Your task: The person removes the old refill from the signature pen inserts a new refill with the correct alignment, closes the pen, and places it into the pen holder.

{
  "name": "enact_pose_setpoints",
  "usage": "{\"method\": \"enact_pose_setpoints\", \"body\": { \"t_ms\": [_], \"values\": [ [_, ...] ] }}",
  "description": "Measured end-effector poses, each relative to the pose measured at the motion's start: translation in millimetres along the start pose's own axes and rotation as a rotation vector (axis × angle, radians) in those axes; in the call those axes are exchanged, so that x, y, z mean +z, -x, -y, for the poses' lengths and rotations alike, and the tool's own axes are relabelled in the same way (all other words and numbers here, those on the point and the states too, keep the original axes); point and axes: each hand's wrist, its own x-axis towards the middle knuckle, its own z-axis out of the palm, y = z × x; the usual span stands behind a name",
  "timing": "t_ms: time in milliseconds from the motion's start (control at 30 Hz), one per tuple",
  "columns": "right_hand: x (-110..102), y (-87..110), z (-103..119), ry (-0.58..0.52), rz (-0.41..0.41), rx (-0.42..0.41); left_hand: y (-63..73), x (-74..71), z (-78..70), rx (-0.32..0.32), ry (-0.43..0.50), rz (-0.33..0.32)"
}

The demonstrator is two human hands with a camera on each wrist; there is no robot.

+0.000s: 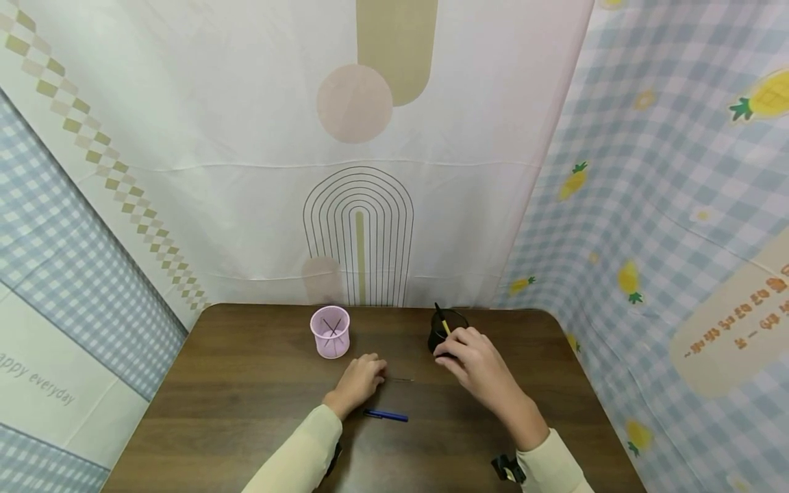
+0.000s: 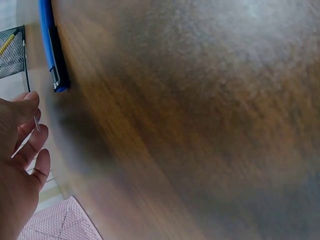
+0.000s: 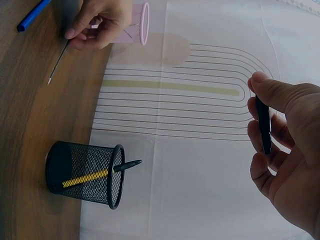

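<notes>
Right grip (image 1: 474,363) pinches a black pen-like object (image 3: 263,124) near the black mesh cup (image 3: 60,162); left grip (image 1: 359,380), beyond the blue pen (image 1: 388,415) on the tabletop (image 1: 246,390), pinches a thin dark stick (image 3: 58,62) jutting right.

Loose pen (image 1: 386,415) lies on counter (image 1: 246,411). Just beyond loose pen, left: left hand (image 1: 359,381), thin stick (image 3: 58,62) held. Farther beyond it, left: cup (image 1: 320,344), crossed sticks (image 1: 333,330) inside. Farther beyond it, right: pot (image 3: 61,169), leaning pen (image 3: 128,165) inside; right hand (image 1: 477,366), slim object (image 3: 263,120) held. Behind loose pen, farthest: hanging cloth (image 1: 246,226).
</notes>
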Motion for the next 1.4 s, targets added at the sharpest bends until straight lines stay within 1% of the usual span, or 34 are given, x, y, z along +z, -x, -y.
{"method": "enact_pose_setpoints", "body": {
  "t_ms": [267,700,1033,1400],
  "values": [
    [-0.1,0.5,-0.5,-0.003,-0.001,-0.002,1.0,4.9,1.9,0.007,0.013,0.002],
    [-1.5,-0.1,-0.5,0.003,-0.001,-0.007,2.3,6.8,5.3,0.01,0.026,-0.018],
    [0.2,-0.5,-1.2,-0.001,-0.018,-0.029,1.8,5.5,5.9,0.006,0.034,0.001],
    [-0.5,-1.0,-0.5,-0.001,-0.016,-0.025,1.8,0.8,4.6,-0.003,0.049,0.016]
  ]
}}
